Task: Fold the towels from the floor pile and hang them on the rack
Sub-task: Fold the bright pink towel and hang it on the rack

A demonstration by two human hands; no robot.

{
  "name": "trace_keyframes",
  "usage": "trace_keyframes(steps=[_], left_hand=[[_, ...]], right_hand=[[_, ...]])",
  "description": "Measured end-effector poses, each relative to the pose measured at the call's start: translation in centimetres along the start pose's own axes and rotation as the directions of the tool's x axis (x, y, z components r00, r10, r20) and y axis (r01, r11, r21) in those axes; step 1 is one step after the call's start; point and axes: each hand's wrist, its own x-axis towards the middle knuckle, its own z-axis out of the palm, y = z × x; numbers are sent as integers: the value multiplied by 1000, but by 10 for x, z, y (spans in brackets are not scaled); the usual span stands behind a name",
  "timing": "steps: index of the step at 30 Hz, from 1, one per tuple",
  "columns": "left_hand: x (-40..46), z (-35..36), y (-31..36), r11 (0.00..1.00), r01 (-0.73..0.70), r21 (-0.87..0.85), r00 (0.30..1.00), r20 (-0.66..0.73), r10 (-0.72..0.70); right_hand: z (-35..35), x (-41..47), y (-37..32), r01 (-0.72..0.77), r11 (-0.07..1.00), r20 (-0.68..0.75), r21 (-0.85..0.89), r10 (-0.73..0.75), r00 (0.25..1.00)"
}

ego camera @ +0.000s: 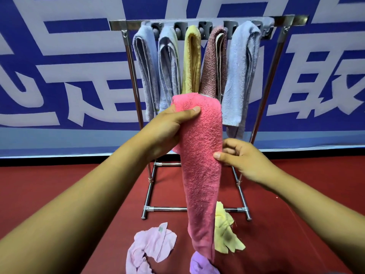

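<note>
Holding one folded pink towel [199,155] up in front of the metal rack [207,21].

Gripping its upper fold with the left hand [169,127], thumb curled across the front; pinching its right edge lower down with the right hand [243,161]. Hanging on the rack behind it: five folded towels [191,58], counted as three pale blue, one yellow, one maroon. Lying on the red floor [59,194] below the rack: three loose cloths, namely one pale pink [150,248], one yellow [225,232], one lilac [201,264].
</note>
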Motion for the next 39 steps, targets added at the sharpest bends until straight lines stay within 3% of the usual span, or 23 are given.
trace_keyframes(steps=[4,17,19,22,27,39], left_hand=[[2,-3,4,1000,-3,11,1000,1,3],[4,-2,4,1000,-20,-22,1000,-17,20],[5,1,5,999,-22,-31,1000,-13,21],[6,5,7,998,-20,-56,1000,-13,19],[8,6,13,999,-21,-25,1000,8,21],[8,-11,14,999,-28,-16,1000,-13,28]], right_hand=[[0,-3,6,-30,990,1,-135,31,1000],[-5,-2,4,-40,997,-202,-67,26,979],[-4,-2,6,-33,997,-164,-63,22,986],[-4,-6,14,-74,997,25,27,74,997],[-3,-10,34,-64,955,154,-291,113,982],[-5,-8,40,-121,888,-8,-444,131,991]])
